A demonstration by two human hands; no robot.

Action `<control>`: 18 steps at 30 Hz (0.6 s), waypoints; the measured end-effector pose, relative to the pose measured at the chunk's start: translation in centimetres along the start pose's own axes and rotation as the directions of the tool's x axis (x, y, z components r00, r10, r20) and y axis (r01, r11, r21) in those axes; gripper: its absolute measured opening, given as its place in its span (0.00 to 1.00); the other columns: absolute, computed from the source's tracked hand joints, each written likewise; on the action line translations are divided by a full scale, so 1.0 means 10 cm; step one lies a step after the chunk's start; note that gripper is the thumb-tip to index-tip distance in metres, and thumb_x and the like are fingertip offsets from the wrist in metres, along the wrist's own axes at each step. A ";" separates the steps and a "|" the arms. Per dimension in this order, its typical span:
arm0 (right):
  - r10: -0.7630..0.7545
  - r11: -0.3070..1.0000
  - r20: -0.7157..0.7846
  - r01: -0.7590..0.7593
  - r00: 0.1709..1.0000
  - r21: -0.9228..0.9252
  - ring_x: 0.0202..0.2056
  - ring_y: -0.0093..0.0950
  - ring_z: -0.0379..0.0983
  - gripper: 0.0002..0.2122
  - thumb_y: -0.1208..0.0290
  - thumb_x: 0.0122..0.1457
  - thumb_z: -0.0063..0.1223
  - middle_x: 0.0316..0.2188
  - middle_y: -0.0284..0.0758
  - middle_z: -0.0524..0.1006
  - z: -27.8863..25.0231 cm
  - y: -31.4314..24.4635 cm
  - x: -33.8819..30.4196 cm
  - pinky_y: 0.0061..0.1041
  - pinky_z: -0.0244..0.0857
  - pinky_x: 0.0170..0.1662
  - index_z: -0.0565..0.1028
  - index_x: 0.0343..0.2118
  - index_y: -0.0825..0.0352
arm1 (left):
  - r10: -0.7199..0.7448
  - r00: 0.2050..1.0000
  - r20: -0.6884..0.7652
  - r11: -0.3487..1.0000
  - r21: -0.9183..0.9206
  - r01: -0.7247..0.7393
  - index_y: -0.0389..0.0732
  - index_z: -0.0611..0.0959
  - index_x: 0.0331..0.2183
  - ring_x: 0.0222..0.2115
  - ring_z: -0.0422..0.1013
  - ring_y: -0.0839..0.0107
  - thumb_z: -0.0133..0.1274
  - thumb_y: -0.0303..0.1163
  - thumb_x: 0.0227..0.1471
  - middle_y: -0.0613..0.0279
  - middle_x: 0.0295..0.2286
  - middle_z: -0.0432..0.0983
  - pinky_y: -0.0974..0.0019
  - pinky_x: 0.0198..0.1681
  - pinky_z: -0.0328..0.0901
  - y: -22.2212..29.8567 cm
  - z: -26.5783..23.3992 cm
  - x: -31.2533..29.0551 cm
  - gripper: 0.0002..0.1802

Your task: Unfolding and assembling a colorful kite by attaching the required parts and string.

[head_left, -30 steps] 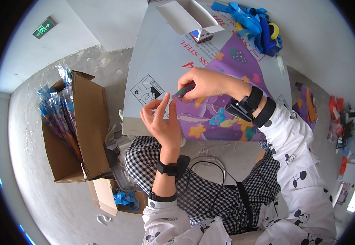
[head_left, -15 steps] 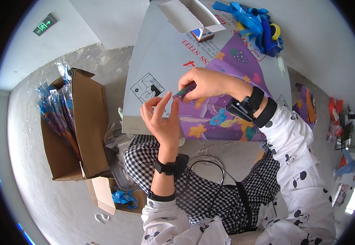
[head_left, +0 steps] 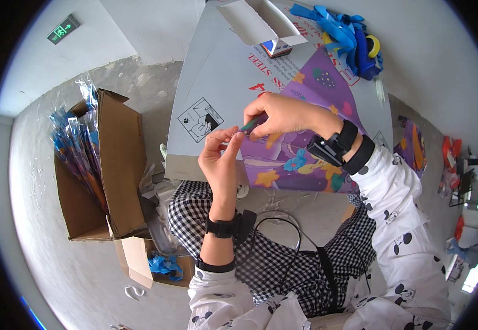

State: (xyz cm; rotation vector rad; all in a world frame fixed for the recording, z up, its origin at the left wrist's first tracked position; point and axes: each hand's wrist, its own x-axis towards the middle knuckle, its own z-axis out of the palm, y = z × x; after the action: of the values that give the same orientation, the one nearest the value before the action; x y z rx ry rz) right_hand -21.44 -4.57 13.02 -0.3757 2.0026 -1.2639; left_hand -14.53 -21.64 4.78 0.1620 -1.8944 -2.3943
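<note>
A purple printed sheet with stars, flowers and fruit lies across the table, its far end narrowing to a point. My right hand is closed on a folded edge of it, with a dark green part showing between thumb and fingers. At the sheet's left corner, my left hand pinches thumb and forefinger together. The fingertips of both hands almost meet there. Anything small inside the left pinch is hidden.
On the table stand an open white box, blue straps and a blue tape dispenser. To the left, a cardboard carton holds several bagged items. Below it, a smaller box holds blue straps.
My left thumb and fingers have come together in a pinch at the sheet's corner; earlier they were spread. The right hand keeps its hold, shifted very slightly.
</note>
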 end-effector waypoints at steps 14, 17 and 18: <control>-0.319 0.947 -0.397 0.270 0.860 -0.177 0.43 0.23 0.71 0.17 0.69 0.51 0.64 0.38 0.34 0.75 -0.35 0.48 -0.05 0.22 0.66 0.45 0.72 0.42 0.69 | -0.208 0.974 -0.085 0.976 -0.085 0.201 0.32 0.82 0.30 0.27 0.67 0.84 0.57 0.27 0.54 0.69 0.25 0.76 0.80 0.33 0.61 -0.11 0.05 0.02 0.07; -0.188 0.982 -0.824 0.077 0.534 -0.174 0.41 0.24 0.73 0.15 0.69 0.53 0.62 0.38 0.34 0.75 -1.06 1.03 -0.19 0.25 0.67 0.45 0.72 0.40 0.68 | -0.257 0.966 -0.016 0.961 -0.111 0.254 0.33 0.81 0.30 0.28 0.67 0.83 0.57 0.27 0.54 0.69 0.26 0.76 0.79 0.34 0.62 -0.14 0.00 0.04 0.06; -0.266 0.963 -0.922 0.028 0.281 -0.270 0.39 0.25 0.74 0.13 0.70 0.54 0.60 0.37 0.34 0.76 -1.35 1.27 -0.36 0.25 0.68 0.44 0.72 0.40 0.68 | -0.283 0.959 0.016 0.956 -0.074 0.284 0.34 0.81 0.30 0.28 0.68 0.83 0.58 0.27 0.54 0.69 0.27 0.76 0.78 0.34 0.63 -0.15 0.01 0.03 0.06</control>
State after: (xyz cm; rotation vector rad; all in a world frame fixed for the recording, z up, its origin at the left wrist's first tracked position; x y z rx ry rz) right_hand -26.87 12.44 6.93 0.2469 3.2266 -1.6029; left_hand -14.88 -21.28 3.34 0.4521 -1.8923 -2.6434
